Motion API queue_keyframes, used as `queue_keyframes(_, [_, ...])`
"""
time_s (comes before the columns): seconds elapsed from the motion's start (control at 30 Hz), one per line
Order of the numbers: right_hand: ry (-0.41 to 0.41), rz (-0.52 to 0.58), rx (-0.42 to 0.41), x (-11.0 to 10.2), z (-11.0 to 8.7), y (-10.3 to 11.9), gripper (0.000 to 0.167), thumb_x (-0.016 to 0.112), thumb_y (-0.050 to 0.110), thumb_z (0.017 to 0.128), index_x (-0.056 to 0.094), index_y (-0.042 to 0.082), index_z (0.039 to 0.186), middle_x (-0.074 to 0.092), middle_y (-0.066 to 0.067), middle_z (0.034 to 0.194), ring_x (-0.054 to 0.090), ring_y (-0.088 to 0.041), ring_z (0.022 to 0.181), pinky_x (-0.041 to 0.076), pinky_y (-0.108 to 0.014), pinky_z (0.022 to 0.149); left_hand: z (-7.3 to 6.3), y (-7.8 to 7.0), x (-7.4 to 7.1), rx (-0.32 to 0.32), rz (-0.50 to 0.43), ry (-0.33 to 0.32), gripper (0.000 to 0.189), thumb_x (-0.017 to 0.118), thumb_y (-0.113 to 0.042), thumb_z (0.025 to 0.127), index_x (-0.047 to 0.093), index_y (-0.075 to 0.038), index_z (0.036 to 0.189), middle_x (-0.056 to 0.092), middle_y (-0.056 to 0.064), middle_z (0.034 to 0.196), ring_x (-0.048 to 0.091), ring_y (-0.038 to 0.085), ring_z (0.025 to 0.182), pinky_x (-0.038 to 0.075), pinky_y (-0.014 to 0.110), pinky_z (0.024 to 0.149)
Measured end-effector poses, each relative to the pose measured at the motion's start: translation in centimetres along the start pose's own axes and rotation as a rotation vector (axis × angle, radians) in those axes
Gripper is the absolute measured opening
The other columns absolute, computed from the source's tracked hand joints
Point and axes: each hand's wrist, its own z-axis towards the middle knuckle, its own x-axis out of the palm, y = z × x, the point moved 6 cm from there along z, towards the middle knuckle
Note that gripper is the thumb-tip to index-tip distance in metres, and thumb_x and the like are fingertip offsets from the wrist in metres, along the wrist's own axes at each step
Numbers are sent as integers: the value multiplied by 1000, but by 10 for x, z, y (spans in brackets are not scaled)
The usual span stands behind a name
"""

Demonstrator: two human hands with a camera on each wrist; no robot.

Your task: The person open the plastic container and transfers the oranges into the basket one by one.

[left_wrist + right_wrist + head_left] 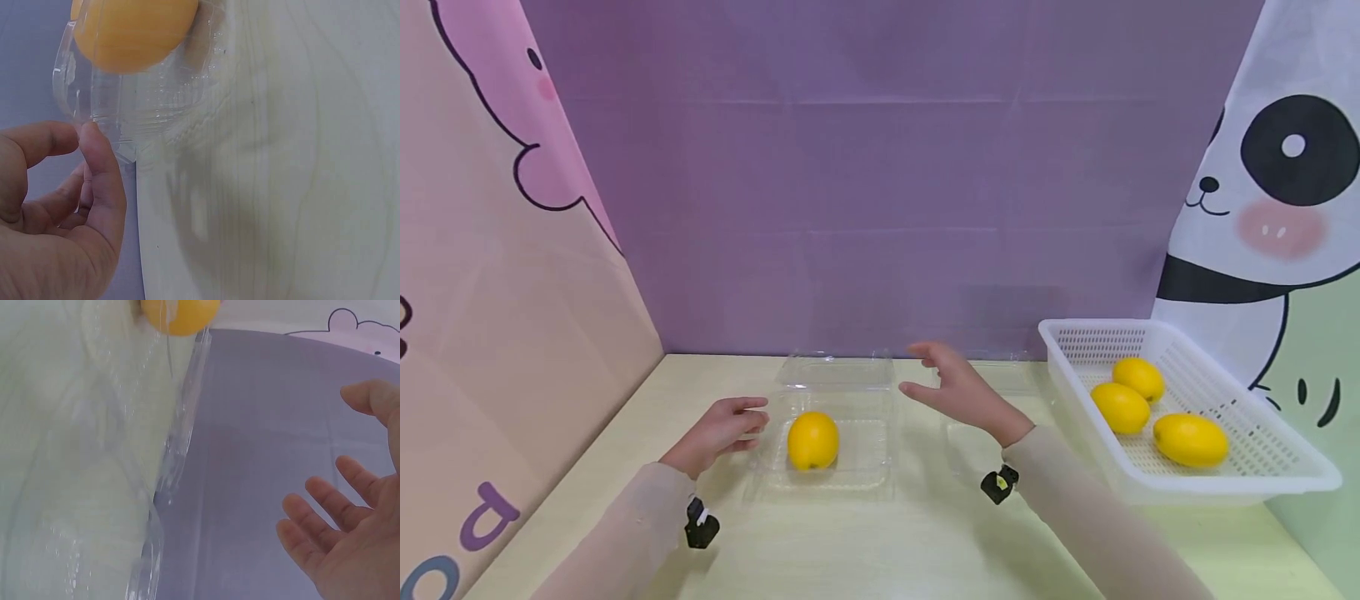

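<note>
In the head view a clear plastic clamshell box lies with its lid folded back, and a yellow lemon sits in its left half. My left hand is at the box's left edge, fingers loosely bent. In the left wrist view its thumb and fingertip come close together beside the clear rim; whether they touch it is hard to tell. My right hand hovers to the right of the box's lid, thumb and fingers spread apart. Nothing lies in that hand in the right wrist view.
A white perforated basket at the right holds three lemons. Another clear plastic box lies under and beside my right forearm, hard to make out. A purple cloth wall closes off the table's back; printed panels flank it.
</note>
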Motion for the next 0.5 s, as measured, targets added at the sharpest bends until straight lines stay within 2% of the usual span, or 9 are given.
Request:
queue_keyframes(0.23, [51, -27, -13, 23, 0, 8, 61, 73, 29, 93, 47, 8, 144, 48, -7, 145, 48, -34, 132, 41, -53, 108, 2, 2, 0, -6, -1, -1, 54, 55, -15, 101, 39, 6, 148, 50, 27, 139, 54, 37, 116, 57, 36, 88])
queue_keyframes(0.5, [91, 1, -1, 46, 0, 9, 63, 72, 37, 92, 47, 14, 145, 47, -2, 146, 46, -33, 133, 42, -48, 106, 3, 1, -1, 25, -20, 20, 55, 54, -13, 101, 37, 9, 148, 50, 30, 139, 55, 40, 117, 57, 35, 88])
